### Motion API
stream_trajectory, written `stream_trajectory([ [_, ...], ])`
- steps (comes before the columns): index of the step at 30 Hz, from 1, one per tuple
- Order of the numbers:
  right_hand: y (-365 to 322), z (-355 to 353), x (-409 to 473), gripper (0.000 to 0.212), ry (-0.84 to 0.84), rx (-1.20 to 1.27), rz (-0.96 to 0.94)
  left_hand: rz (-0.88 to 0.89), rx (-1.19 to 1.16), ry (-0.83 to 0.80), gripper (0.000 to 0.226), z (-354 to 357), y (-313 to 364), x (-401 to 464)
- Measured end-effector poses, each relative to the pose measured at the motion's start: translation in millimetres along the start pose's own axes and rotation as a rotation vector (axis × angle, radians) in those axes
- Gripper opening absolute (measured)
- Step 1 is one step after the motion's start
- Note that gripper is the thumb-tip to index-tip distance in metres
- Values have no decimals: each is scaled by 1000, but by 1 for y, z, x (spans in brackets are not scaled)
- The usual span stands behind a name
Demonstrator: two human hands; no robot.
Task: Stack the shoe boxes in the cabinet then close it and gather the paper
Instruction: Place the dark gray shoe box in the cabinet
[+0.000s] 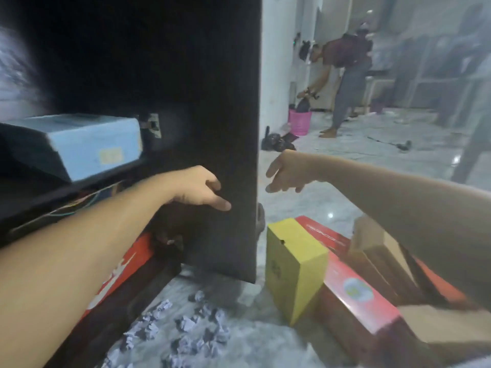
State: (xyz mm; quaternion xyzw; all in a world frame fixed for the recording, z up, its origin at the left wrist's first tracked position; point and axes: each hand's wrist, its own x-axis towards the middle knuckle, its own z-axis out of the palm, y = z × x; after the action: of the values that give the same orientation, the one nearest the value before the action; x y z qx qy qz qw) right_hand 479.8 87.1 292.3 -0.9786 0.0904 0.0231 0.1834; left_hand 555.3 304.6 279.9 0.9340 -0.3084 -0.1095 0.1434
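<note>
A person's left hand (202,188) lies loose-fingered against the open cabinet door (212,128), holding nothing; the right hand (285,172), also empty w/ fingers relaxed, hovers past the door's edge. At 5 o'clock on the floor: yellow box (295,269) on end, touching a long red box (358,282); a blue box (77,144) sits shelved at 9 o'clock. Cardboard looks light, stiff, crushable — probably best gripped by opposite sides. Crumpled paper (186,328) litters 6 o'clock.

This looks like a room in a home: a shiny marble floor (332,166), a dark cabinet (212,102), and a pink basket (300,123) by the wall.
</note>
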Motion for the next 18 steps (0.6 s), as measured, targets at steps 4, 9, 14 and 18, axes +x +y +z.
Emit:
stream_trajectory([
  [4, 80, -3, -47, 47, -71, -50, 161, 113, 29, -128, 65, 49, 65, 12],
  [9, 181, 17, -103, 41, -85, -5, 342, 175, -6, -296, 72, 127, 134, 44],
  [14, 277, 53, -160, 31, -79, 90, 514, 258, -87, -427, 71, 215, 200, 61],
  [18, 346, 89, -200, 39, -142, 163, 650, 273, -164, -535, 71, 287, 244, 59],
])
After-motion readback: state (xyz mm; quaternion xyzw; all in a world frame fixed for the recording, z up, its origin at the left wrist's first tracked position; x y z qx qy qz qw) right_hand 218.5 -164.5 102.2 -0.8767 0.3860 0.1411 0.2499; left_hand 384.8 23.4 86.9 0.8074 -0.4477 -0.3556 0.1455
